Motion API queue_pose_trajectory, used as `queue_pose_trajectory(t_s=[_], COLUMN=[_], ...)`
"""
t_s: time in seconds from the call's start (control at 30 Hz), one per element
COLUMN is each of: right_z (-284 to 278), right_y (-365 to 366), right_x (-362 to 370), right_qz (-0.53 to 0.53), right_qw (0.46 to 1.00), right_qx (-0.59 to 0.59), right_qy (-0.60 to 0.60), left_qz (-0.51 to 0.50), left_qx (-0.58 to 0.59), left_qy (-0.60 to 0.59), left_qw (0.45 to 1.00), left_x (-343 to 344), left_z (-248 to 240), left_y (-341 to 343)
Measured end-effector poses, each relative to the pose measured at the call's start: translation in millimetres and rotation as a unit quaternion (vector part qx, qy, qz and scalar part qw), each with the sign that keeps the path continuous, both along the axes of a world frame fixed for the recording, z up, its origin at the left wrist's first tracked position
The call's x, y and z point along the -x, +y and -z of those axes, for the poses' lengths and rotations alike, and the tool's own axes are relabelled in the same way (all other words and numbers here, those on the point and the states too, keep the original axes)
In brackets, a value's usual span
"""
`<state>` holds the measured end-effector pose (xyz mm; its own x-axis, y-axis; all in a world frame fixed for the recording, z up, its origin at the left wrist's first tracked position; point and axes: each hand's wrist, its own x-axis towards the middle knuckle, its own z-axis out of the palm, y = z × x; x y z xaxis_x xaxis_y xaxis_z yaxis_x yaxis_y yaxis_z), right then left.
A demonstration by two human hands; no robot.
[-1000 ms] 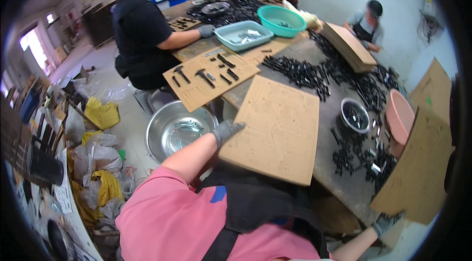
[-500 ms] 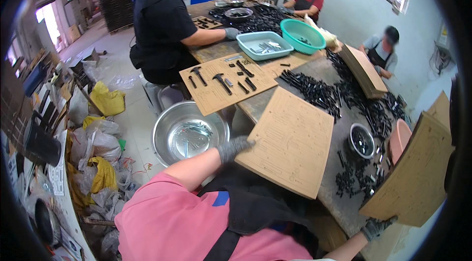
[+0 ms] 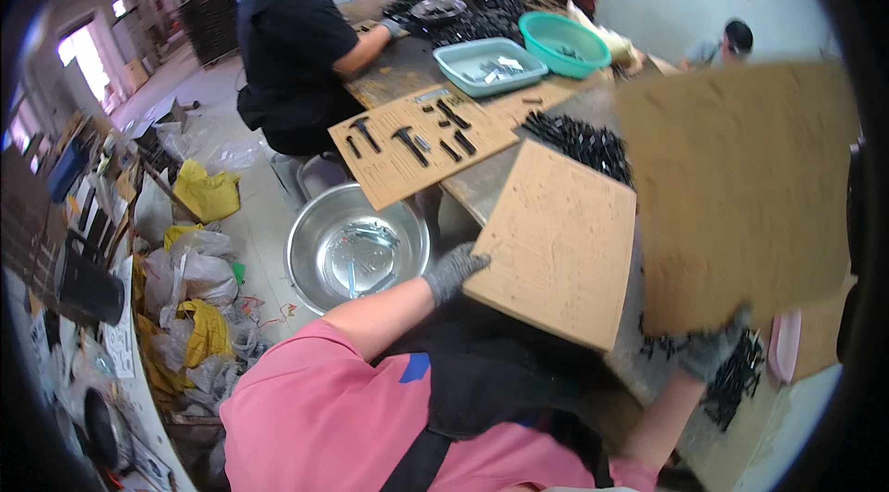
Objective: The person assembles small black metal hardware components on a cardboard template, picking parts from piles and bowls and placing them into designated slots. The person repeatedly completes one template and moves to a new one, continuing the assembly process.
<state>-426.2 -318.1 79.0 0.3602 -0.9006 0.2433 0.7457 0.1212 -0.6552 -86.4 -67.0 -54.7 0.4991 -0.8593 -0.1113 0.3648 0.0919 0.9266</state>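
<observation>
In front of me a tan cardboard sheet (image 3: pixel 560 246) with printed outlines lies at the table's near edge, perhaps on others like it. My left hand (image 3: pixel 456 273), in a grey glove, is closed on its left edge. Off to the right, my gloved right hand (image 3: pixel 711 353) grips the lower edge of another cardboard sheet (image 3: pixel 741 205). That sheet is raised, tilted and blurred by motion, and it hides part of the table. Beyond the left hand lies a layout board (image 3: pixel 370 172) with black hammer-shaped and bar-shaped parts on it.
A steel basin (image 3: pixel 356 246) with a few metal pieces stands left of the table. Black parts (image 3: pixel 583 147) are heaped beyond the sheet. Farther back are a pale blue tub (image 3: pixel 491 66) and a green basin (image 3: pixel 567 43). A co-worker (image 3: pixel 296 47) sits at the left; two others sit farther off.
The right hand has lifted its cardboard sheet up and leftward, over the parts on the right side of the table. The left hand stays at the near sheet's edge.
</observation>
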Motion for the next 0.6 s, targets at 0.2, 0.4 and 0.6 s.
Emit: queue_pose_trajectory(t_s=[0.2, 0.4, 0.6], right_z=[16, 85, 105], right_y=[0, 5, 61], right_x=[-38, 84, 293], right_qz=[0.088, 0.207, 0.303], right_qw=[0.989, 0.963, 0.928], right_qx=[0.035, -0.072, -0.133], right_qy=[0.111, 0.155, 0.172], left_qz=[-0.002, -0.001, 0.028], left_qx=[-0.031, -0.098, -0.208], left_qy=[0.015, 0.089, -0.077], left_qw=[0.999, 0.991, 0.975], left_x=[-3, -13, -37], left_z=[14, 6, -13], left_y=[-1, 9, 7])
